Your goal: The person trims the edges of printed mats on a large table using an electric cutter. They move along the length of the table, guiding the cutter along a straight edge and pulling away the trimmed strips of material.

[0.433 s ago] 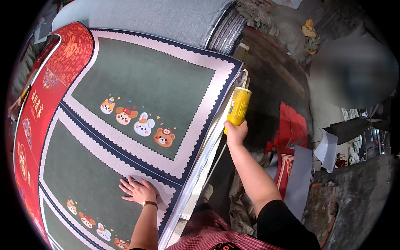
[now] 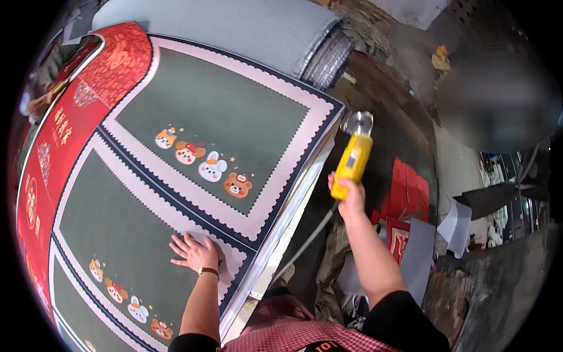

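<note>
My right hand (image 2: 350, 200) is wrapped round the yellow body of an electric rotary cutter (image 2: 354, 157). Its round silver head points away from me, in the air just right of the mat sheet's far right corner. A grey cord (image 2: 309, 242) trails from its near end. Flat on the printed mat sheet (image 2: 229, 97) rests my left hand (image 2: 195, 253), fingers spread, holding nothing. That sheet has dark green panels, pale pink scalloped borders, navy bands and rows of cartoon animal heads. White layers show along its right edge, below the top sheet.
A big grey roll (image 2: 229, 26) lies across the far side. Red printed matting (image 2: 73, 132) curves up along the left, with another person's hand (image 2: 41, 104) beyond it. Red scraps (image 2: 407, 186) and grey offcuts (image 2: 417, 252) lie on the floor at right.
My right hand has moved the cutter right, away from the sheet's edge, and turned it so its round metal head shows. My left hand stays on the sheet.
</note>
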`<state>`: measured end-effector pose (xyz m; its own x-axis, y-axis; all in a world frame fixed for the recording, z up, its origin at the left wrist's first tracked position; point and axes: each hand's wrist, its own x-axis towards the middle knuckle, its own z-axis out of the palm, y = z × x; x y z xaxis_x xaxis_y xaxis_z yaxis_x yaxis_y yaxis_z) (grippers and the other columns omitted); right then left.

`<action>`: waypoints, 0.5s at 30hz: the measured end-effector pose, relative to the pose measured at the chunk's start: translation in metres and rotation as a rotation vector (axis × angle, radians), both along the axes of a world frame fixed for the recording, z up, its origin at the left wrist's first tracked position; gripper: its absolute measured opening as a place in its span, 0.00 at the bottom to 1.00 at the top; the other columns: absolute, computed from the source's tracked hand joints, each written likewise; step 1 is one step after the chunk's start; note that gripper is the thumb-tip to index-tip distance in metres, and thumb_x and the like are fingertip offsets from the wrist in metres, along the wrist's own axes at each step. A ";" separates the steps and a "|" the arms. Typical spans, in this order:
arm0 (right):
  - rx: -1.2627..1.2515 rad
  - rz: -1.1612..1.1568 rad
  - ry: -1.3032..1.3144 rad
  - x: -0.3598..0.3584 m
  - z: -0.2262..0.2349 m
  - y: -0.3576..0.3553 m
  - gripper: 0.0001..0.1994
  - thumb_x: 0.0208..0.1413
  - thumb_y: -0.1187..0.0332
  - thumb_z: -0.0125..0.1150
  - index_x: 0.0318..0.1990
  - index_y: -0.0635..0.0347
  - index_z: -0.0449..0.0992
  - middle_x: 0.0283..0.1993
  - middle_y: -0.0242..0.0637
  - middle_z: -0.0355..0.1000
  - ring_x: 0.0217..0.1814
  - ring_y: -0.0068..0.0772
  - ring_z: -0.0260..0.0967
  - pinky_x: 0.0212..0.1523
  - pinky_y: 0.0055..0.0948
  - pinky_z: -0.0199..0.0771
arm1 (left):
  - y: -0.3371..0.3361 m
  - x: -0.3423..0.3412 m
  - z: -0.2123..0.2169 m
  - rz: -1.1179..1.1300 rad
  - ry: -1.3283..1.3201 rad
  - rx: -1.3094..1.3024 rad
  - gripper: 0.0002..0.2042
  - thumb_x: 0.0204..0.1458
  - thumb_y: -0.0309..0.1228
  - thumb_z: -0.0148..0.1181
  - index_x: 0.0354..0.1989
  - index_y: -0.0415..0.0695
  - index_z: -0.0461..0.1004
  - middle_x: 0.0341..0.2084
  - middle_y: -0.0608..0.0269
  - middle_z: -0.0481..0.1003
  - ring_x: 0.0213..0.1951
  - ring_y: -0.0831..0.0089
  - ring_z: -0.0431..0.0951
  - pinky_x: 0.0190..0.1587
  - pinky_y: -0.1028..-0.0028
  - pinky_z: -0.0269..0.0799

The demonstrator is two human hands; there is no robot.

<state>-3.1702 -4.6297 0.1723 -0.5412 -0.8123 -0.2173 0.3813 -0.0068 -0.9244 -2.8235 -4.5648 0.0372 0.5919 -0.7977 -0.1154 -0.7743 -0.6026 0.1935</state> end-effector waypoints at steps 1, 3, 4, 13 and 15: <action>0.033 0.086 -0.041 0.004 0.007 0.020 0.22 0.38 0.73 0.57 0.45 0.73 0.67 0.35 0.45 0.72 0.33 0.36 0.72 0.36 0.29 0.73 | 0.003 0.009 -0.011 -0.016 0.003 -0.088 0.31 0.45 0.48 0.54 0.58 0.47 0.61 0.67 0.57 0.44 0.69 0.57 0.36 0.61 0.37 0.25; 0.118 0.225 0.010 0.000 0.005 0.071 0.25 0.35 0.70 0.57 0.45 0.74 0.68 0.35 0.46 0.72 0.35 0.37 0.72 0.37 0.30 0.74 | 0.009 0.019 0.001 -0.127 0.146 -0.025 0.28 0.46 0.46 0.54 0.57 0.51 0.62 0.68 0.60 0.43 0.69 0.60 0.36 0.60 0.34 0.24; 0.164 0.310 0.030 0.003 0.006 0.096 0.25 0.34 0.70 0.57 0.44 0.74 0.68 0.35 0.46 0.72 0.35 0.38 0.72 0.38 0.31 0.74 | 0.017 0.035 -0.001 -0.216 0.255 -0.067 0.25 0.45 0.47 0.55 0.52 0.53 0.66 0.68 0.62 0.44 0.69 0.61 0.36 0.58 0.33 0.23; 0.437 0.724 -0.230 0.061 0.003 0.238 0.23 0.37 0.77 0.56 0.46 0.74 0.68 0.40 0.50 0.73 0.39 0.42 0.74 0.43 0.35 0.76 | 0.222 0.101 0.040 -0.821 0.324 -0.076 0.21 0.32 0.49 0.69 0.34 0.52 0.75 0.41 0.60 0.69 0.45 0.60 0.67 0.47 0.60 0.63; 0.475 0.857 -0.226 0.072 -0.003 0.242 0.21 0.40 0.76 0.55 0.47 0.74 0.69 0.41 0.51 0.73 0.41 0.42 0.74 0.45 0.36 0.76 | 0.259 0.094 0.039 -0.731 0.222 -0.011 0.22 0.33 0.47 0.69 0.36 0.51 0.73 0.40 0.62 0.69 0.45 0.59 0.67 0.47 0.60 0.62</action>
<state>-3.0979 -4.3880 0.1697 0.2793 -0.7113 -0.6450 0.2513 0.7024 -0.6659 -2.7295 -4.3055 0.0759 -0.1234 -0.9795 -0.1595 -0.9176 0.0514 0.3941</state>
